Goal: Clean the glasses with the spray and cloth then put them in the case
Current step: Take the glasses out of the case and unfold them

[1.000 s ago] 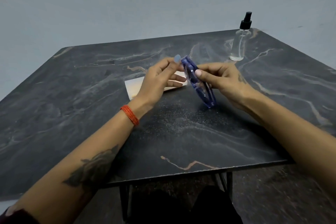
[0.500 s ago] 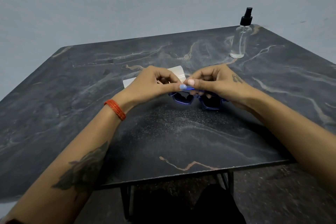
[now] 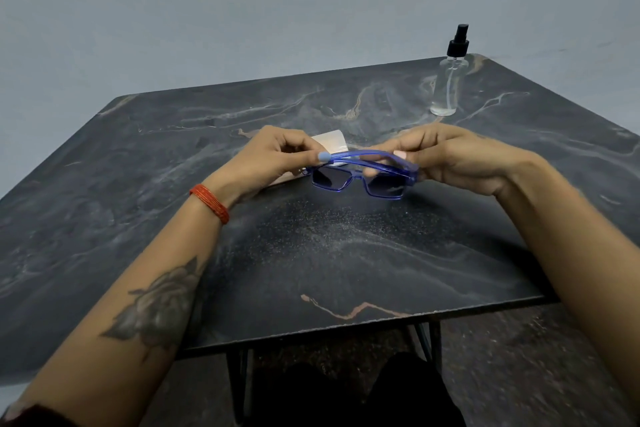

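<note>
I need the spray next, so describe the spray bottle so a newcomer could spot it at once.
Start at the dark marbled table and go to its far right corner, beyond the right hand. The spray bottle stands there upright, alone. It is the only clear, tall thing, with a black pump top.

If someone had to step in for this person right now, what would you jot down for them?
Left hand: fingers pinch the left end of the blue sunglasses.
Right hand: fingers pinch the right end; the sunglasses are held just above the table, arms folded.
Spray bottle: upright at the far right of the table, untouched.
A pale flat item lies behind the left hand; cloth or case, I cannot tell. The other one is not in view.
Done: sunglasses picked up. Whether they were sprayed or wiped cannot be told.
Left: confirm cleaning, then case them.
</note>
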A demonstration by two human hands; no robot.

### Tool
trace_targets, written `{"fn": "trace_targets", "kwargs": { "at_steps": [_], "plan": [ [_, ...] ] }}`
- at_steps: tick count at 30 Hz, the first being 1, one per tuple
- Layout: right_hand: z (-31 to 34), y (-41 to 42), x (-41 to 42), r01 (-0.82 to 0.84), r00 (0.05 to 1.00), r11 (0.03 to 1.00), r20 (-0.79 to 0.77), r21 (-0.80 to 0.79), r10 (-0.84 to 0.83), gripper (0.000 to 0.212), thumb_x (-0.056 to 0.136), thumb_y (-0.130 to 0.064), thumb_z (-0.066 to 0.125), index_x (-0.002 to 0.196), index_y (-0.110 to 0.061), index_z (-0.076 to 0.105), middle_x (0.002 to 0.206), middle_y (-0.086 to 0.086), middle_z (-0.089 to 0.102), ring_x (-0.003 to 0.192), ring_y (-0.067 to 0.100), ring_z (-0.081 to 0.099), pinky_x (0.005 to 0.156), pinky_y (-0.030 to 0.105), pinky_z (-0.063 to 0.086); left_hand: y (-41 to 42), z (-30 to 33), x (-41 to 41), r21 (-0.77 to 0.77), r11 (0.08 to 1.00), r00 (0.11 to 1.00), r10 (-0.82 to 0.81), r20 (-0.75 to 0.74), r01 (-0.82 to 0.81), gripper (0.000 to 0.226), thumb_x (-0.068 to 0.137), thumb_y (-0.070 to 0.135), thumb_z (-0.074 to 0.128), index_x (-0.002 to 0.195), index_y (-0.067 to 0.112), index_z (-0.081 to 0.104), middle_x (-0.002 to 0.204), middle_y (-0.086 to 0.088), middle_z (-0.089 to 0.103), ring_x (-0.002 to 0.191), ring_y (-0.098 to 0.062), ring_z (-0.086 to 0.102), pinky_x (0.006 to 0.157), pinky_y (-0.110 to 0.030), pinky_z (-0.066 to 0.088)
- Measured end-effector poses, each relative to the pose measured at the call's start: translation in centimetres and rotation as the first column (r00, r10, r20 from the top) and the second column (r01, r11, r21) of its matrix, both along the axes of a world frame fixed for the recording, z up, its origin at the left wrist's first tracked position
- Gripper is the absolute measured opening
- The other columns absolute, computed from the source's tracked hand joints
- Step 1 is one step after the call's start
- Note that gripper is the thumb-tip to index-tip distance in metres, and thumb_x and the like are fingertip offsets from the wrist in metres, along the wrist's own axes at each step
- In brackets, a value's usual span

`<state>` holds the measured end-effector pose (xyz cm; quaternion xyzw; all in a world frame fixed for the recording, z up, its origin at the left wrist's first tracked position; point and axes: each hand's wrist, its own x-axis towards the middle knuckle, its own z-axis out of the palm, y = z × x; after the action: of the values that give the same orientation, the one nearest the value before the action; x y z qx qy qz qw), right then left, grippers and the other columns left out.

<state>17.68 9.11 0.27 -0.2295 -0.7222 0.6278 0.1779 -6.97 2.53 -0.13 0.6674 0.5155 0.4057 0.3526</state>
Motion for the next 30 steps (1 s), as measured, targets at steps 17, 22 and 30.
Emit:
{"fn": "trace_targets", "kwargs": {
  "at_steps": [17, 22, 30],
  "plan": [
    [0.0, 0.5, 0.3, 0.274, 0.935, 0.947, -0.183, -0.167, -0.303, 0.031, 0.071, 0.006, 0.057, 0.094, -0.014, 0.065, 0.076, -0.005, 0.07, 0.075, 0.008, 0.066, 0.066, 0.015, 0.051, 0.2, -0.6, -1.8, -0.136, 0.971, 0.968, -0.168, 0.186, 0.194, 0.019, 0.074, 0.002, 0.065, 0.087, 0.011, 0.055, 0.081, 0.011, 0.066, 0.077, -0.004, 0.058, 0.069, -0.015, 0.049],
    [0.1, 0.5, 0.6, 0.334, 0.928, 0.935, -0.131, -0.12, -0.349, 0.031, 0.076, 0.016, 0.055, 0.083, -0.013, 0.063, 0.076, -0.004, 0.07, 0.077, 0.01, 0.068, 0.079, 0.026, 0.054, -0.1, -0.3, -1.3, -0.101, 0.982, 0.984, -0.151, 0.1, 0.161, 0.034, 0.063, 0.001, 0.069, 0.093, 0.015, 0.062, 0.077, 0.001, 0.061, 0.073, -0.004, 0.058, 0.072, -0.013, 0.047],
    [0.4, 0.7, 1.1, 0.404, 0.91, 0.912, -0.072, -0.073, -0.409, 0.029, 0.068, 0.019, 0.06, 0.074, -0.01, 0.06, 0.069, -0.001, 0.066, 0.075, 0.015, 0.07, 0.072, 0.026, 0.057, 0.2, -0.7, -1.2, -0.077, 0.993, 0.996, -0.093, 0.012, 0.093, 0.026, 0.052, 0.011, 0.087, 0.07, 0.018, 0.07, 0.081, -0.005, 0.069, 0.083, -0.02, 0.062, 0.084, -0.03, 0.052]
  ]
}}
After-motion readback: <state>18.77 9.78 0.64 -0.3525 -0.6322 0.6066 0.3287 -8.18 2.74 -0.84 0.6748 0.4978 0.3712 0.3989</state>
